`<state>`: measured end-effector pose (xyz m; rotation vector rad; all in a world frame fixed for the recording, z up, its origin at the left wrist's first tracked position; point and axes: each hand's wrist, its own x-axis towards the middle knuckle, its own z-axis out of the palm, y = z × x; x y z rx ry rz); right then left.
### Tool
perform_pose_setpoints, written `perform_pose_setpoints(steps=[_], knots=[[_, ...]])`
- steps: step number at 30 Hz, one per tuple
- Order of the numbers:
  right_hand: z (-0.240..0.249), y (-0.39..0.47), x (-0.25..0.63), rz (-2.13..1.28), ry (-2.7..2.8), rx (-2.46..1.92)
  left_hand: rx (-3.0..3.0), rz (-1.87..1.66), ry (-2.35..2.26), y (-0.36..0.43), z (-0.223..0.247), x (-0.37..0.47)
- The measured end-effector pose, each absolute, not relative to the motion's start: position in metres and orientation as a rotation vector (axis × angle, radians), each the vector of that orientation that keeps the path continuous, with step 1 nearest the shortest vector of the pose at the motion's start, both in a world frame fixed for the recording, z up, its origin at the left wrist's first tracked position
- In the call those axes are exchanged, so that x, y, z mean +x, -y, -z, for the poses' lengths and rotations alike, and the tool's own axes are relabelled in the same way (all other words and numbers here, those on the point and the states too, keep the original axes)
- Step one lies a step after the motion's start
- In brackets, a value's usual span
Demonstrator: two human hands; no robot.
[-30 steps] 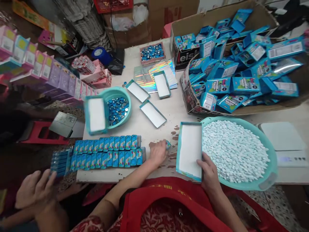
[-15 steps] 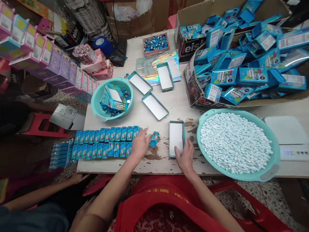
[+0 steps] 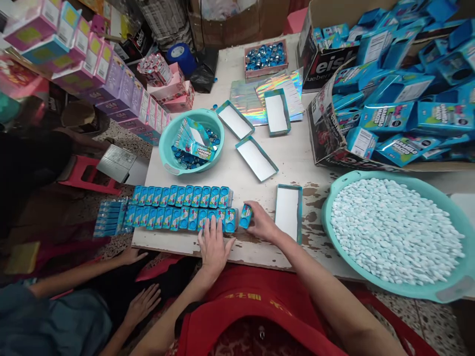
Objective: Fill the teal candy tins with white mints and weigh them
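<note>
Two long rows of small blue candy tins [image 3: 178,197] stand side by side on the left part of the table. My left hand [image 3: 214,247] lies with its fingers spread against the near row, close to its right end. Between finger and thumb, my right hand [image 3: 261,222] grips a single blue tin [image 3: 245,216], slightly tilted, a little to the right of that row. Just right of this hand lies an open shallow box [image 3: 288,210] with a white inside and blue edges; my forearm passes over its lower corner.
Right stands a turquoise basin [image 3: 336,237] of pale candies, with a carton [image 3: 322,143] of blue boxes behind it. A smaller turquoise bowl [image 3: 163,148] holds blue pieces. Several shallow boxes [image 3: 257,158] lie at the back. A co-worker's hands [image 3: 143,301] rest at lower left.
My right hand has moved left from the shallow box to the loose tin and grips it. My left hand has come down and nearer me, onto the near row. The view has shifted left.
</note>
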<state>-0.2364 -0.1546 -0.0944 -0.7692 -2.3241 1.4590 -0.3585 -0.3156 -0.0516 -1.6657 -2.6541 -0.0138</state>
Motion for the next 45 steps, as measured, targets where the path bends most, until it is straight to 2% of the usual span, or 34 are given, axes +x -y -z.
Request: perform_pose_setpoints(steps=[5,9,13,17,23,29,35,38,40,43,45], knots=[[0.098,0.174,-0.239,-1.532,2.477,-0.698,-1.652,0.041,2.704,0.313,0.053,-0.349],[0.107,0.157,-0.240,-1.624,2.467,-0.692,-1.511,0.028,2.846,0.295,0.047,-0.334],[0.113,0.136,-0.253,-1.514,2.642,-0.486,-1.384,-0.014,2.940,0.277,0.045,-0.325],[0.114,0.146,-0.250,-1.606,2.567,-0.376,-1.526,-0.029,2.887,0.282,0.042,-0.326],[0.120,0.183,-0.230,-1.627,2.420,-0.603,-2.004,-0.006,2.679,0.300,0.035,-0.336],[0.128,0.190,-0.231,-1.602,2.436,-0.568,-2.166,-0.068,2.631,0.301,0.032,-0.339],[0.124,0.206,-0.237,-1.528,2.428,-0.832,-2.083,-0.304,2.754,0.270,0.038,-0.342],[0.108,0.208,-0.224,-1.427,2.436,-0.884,-2.114,-0.413,2.738,0.263,0.035,-0.344],[0.096,0.209,-0.202,-1.226,2.339,-0.990,-2.104,-0.429,2.747,0.261,0.026,-0.346],[0.093,0.209,-0.163,-0.766,2.016,-1.429,-2.097,-0.258,2.770,0.244,0.001,-0.348],[0.104,0.208,-0.142,-0.597,1.833,-1.711,-2.250,-0.040,2.700,0.218,-0.017,-0.343]])
